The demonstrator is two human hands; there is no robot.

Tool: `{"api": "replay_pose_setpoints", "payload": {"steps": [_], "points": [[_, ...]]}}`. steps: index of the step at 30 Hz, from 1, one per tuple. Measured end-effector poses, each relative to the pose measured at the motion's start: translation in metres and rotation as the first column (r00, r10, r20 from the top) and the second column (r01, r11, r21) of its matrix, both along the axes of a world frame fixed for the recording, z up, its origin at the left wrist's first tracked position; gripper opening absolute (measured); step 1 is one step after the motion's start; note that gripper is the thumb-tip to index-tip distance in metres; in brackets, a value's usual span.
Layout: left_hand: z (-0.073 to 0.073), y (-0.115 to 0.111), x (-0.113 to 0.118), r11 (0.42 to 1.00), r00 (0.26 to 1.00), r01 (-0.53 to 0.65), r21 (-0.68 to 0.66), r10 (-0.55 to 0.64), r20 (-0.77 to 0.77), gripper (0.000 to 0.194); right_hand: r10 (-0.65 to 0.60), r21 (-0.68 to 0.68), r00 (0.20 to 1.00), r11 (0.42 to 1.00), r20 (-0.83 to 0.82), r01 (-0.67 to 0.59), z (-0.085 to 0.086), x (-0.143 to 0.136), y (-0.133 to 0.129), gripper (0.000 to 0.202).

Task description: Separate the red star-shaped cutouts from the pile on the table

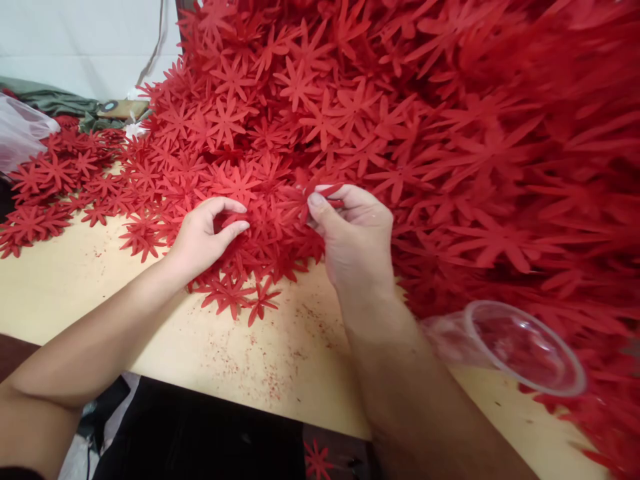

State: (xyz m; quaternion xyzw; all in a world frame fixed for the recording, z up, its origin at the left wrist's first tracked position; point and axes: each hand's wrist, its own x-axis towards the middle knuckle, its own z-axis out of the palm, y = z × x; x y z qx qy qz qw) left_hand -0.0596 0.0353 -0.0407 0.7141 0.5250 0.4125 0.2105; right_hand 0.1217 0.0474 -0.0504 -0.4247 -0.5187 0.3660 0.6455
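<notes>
A great heap of red flower-shaped cutouts (297, 83), each with several narrow petals, covers the back of the table. Just above its near edge, my right hand (357, 227) pinches a red flower cutout (303, 198) between thumb and fingers. My left hand (207, 230) is to the left of it, thumb and index finger apart, close to the cutouts. I see nothing between those fingertips; its other fingers are partly hidden. A few loose cutouts (261, 301) lie on the wood in front of the heap.
A clear plastic cup (525, 347) lies tipped at the right. Red crumbs dot the pale wooden table (165, 337). At the far left are a translucent plastic bag (23, 133) and dark green cloth (47, 98). One cutout (319, 460) is below the table's front edge.
</notes>
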Motion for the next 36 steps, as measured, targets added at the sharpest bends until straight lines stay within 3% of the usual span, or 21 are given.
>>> {"api": "replay_pose_setpoints", "payload": {"steps": [3,7,11,18,24,28,32,36], "points": [[-0.005,0.004,-0.006,0.973,0.992,-0.014,0.229,0.042,-0.117,0.027,-0.099,0.088,0.971,0.993,0.218,0.082,-0.001,0.001,-0.001,0.008],[-0.005,0.006,-0.014,0.908,0.976,-0.035,0.417,0.121,-0.183,0.032,-0.288,0.219,0.843,0.953,0.454,0.207,0.004,-0.003,-0.008,0.009],[0.0,0.002,-0.014,0.884,0.983,-0.033,0.466,0.113,-0.146,0.024,-0.189,0.147,0.848,0.98,0.495,0.132,0.006,-0.004,-0.011,0.012],[0.004,-0.009,0.003,0.946,0.994,0.101,0.308,-0.105,-0.004,0.024,-0.16,0.158,0.784,0.984,0.6,0.079,0.015,-0.007,-0.017,0.04],[0.001,-0.015,0.017,0.966,0.95,0.239,0.097,-0.253,0.181,0.037,-0.018,0.056,0.834,0.998,0.552,-0.016,0.009,-0.017,-0.021,0.047],[0.001,-0.014,0.022,0.981,0.912,0.193,0.004,-0.181,0.368,0.026,0.089,0.042,0.878,0.992,0.47,-0.123,0.006,-0.023,-0.023,0.04],[0.001,-0.008,0.018,0.987,0.788,0.099,-0.125,-0.001,0.616,0.025,0.304,-0.027,0.888,0.949,0.345,-0.315,0.006,-0.023,-0.021,0.023],[0.003,-0.004,0.012,0.971,0.691,0.124,-0.205,0.064,0.72,0.02,0.331,-0.08,0.896,0.943,0.295,-0.322,0.005,-0.021,-0.019,0.017]]}}
